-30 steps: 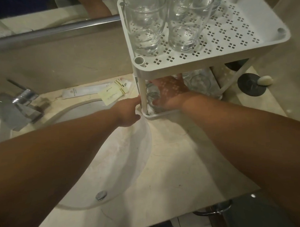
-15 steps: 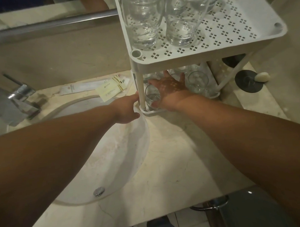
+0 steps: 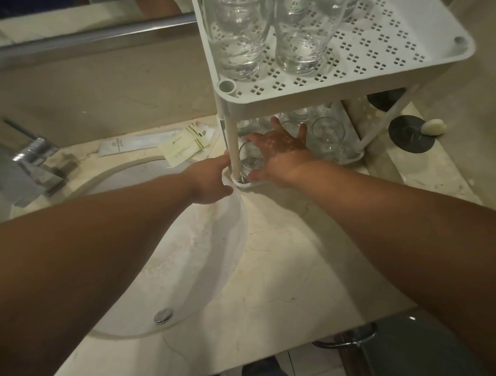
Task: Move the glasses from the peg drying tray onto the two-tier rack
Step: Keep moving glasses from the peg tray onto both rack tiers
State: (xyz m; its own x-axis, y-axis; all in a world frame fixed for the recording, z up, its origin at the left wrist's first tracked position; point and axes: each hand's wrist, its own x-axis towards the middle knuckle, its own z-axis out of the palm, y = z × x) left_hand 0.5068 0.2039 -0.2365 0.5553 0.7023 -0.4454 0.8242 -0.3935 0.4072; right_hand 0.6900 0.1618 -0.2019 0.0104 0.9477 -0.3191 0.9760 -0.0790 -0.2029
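Observation:
The white two-tier rack point(image 3: 350, 97) stands on the counter beside the sink. Two tall clear glasses point(image 3: 236, 33) stand on its perforated top tier. Several short glasses stand on the lower tier, one of them point(image 3: 328, 134) at the right. My right hand point(image 3: 282, 153) reaches into the lower tier with fingers spread. Between its thumb and forefinger, in the front left corner, stands a short glass point(image 3: 250, 162). My left hand point(image 3: 210, 180) grips the rack's front left leg point(image 3: 232, 143) near its foot.
The white sink basin point(image 3: 187, 246) with its drain plug lies under my left arm, and a chrome tap point(image 3: 29, 164) stands at the left. Paper sachets point(image 3: 183, 148) lie behind the basin. A black round disc point(image 3: 411, 137) and a white soap point(image 3: 436, 126) sit right of the rack.
My right hand held the short glass on the lower tier a second ago; its fingers have since straightened and spread away from it. My left hand has stayed on the rack leg.

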